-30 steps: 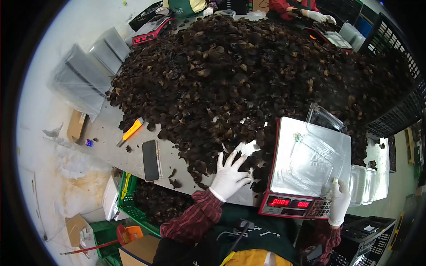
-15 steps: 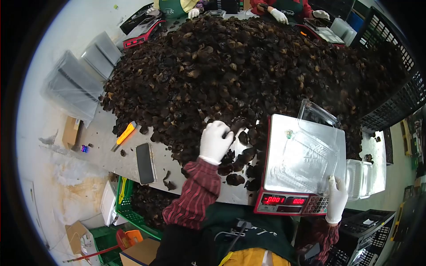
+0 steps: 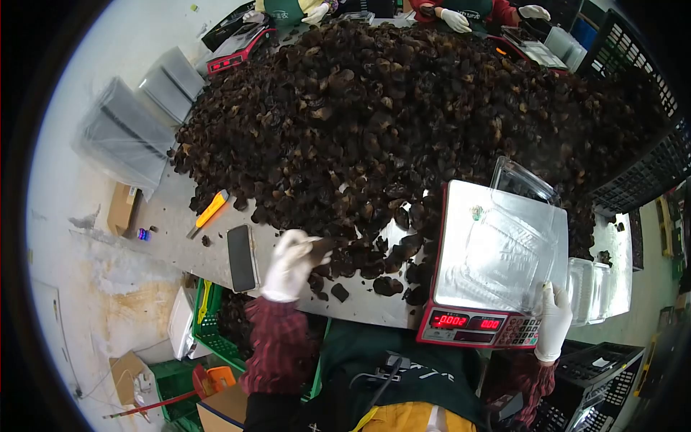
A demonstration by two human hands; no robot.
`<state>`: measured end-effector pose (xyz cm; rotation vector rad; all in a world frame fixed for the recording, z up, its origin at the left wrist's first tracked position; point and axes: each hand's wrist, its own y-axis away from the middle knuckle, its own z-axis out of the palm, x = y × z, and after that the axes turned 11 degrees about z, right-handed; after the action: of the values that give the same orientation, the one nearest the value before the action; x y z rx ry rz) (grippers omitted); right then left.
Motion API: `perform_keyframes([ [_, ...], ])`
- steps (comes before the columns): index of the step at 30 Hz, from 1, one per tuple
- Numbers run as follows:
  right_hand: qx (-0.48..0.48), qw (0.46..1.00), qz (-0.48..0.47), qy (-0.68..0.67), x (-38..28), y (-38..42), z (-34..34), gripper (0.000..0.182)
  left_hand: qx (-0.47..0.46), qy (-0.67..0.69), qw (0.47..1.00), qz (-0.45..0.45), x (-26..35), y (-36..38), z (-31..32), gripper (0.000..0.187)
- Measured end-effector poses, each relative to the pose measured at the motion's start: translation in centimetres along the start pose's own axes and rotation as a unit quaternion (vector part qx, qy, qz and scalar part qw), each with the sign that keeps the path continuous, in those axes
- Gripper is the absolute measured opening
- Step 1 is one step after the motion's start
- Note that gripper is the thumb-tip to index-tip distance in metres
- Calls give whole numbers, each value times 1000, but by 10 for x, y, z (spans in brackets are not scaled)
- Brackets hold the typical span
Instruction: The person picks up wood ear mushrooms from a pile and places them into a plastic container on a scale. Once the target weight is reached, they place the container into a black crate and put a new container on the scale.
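My left hand [image 3: 288, 268], in a white glove and smeared by motion, is closed on a dark wood ear mushroom piece [image 3: 322, 250] near the table's front edge. Beside it lie loose wood ear pieces, below a large heap of wood ear mushrooms [image 3: 374, 108]. A red-framed digital scale [image 3: 468, 333] stands at the right; its display appears to read -0.002. On its silver plate rests a clear plastic tray [image 3: 497, 241]. At the plate's front right corner, my gloved right hand [image 3: 554, 324] has its fingers pinched at the tray's edge.
A phone [image 3: 242, 258] and a yellow utility knife [image 3: 209, 214] lie left. Clear trays [image 3: 586, 288] stand right of the scale; another clear tray [image 3: 522, 178] lies behind it. A black crate [image 3: 640, 162] leans at right. Two co-workers' gloved hands [image 3: 455, 20] show across the table.
My left hand has moved left and toward me, away from the heap's edge, carrying a wood ear piece. My right hand stays at the scale. The display has gone from -0.001 to -0.002.
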<state>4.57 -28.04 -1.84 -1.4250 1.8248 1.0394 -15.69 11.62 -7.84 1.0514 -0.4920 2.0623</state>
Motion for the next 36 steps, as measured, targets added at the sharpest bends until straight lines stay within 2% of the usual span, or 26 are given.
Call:
perform_keyframes([
  [2,0,1000,4,-2,-1,0,1,23,37,-113,993,20,40,25,-28,13],
  [3,2,1000,6,-5,-1,0,1,23,61,-251,966,27,59,38,-42,13],
  [4,0,1000,6,-5,1,-2,1,23,38,-421,906,-4,79,50,-59,12],
  [5,-7,1000,6,-28,6,-5,1,23,40,-503,863,-32,84,61,-83,18],
  [6,-14,999,5,-50,9,-8,0,23,40,-716,696,30,85,68,-81,23],
  [7,-17,999,5,-49,9,-8,0,23,36,-874,477,87,86,74,-77,27],
  [8,-9,999,-4,-39,8,-9,0,24,45,-884,450,119,82,72,-71,35],
  [9,0,999,-14,-30,8,-9,-1,25,24,-839,509,191,72,67,-62,31],
  [10,-8,999,-14,-34,9,-9,-2,25,49,-738,644,197,53,65,-44,29],
  [11,-8,999,-14,-33,8,-6,-2,25,21,-701,680,215,31,60,-30,27],
  [12,9,1000,-24,-14,4,-4,-1,26,-20,-700,664,263,8,55,-8,27],
  [13,25,999,-35,5,2,-2,-1,26,-87,-736,595,311,-11,50,7,27],
  [14,26,999,-35,5,5,-3,-1,26,-100,-713,623,306,-34,46,11,28],
  [16,31,999,-23,-4,14,-5,-5,26,-94,-714,623,305,-69,40,15,31],
  [17,32,999,-22,-4,14,-4,-6,26,-76,-707,644,282,-83,34,12,28],
  [19,22,1000,-21,-5,15,-3,-9,26,-63,-730,613,296,-97,20,1,24],
  [23,43,997,-67,14,11,1,-5,26,-64,-705,626,327,-95,-5,-3,22],
  [25,9,1000,0,-27,10,1,-5,25,-60,-694,629,343,-85,1,7,21],
  [26,10,1000,1,-28,12,1,-4,25,-58,-683,635,357,-80,4,13,19],
  [27,23,999,-8,-31,14,0,-4,25,-69,-685,617,381,-77,6,15,19],
  [30,32,999,-12,-35,11,1,-3,26,-109,-686,621,362,-73,10,31,18],
  [32,28,999,-8,-38,7,3,-1,26,-142,-717,593,338,-76,3,39,17],
  [35,25,999,11,-47,6,4,0,26,-184,-728,584,307,-91,-8,32,17],
  [36,20,998,14,-53,6,4,0,26,-190,-723,594,298,-92,-11,33,18],
])
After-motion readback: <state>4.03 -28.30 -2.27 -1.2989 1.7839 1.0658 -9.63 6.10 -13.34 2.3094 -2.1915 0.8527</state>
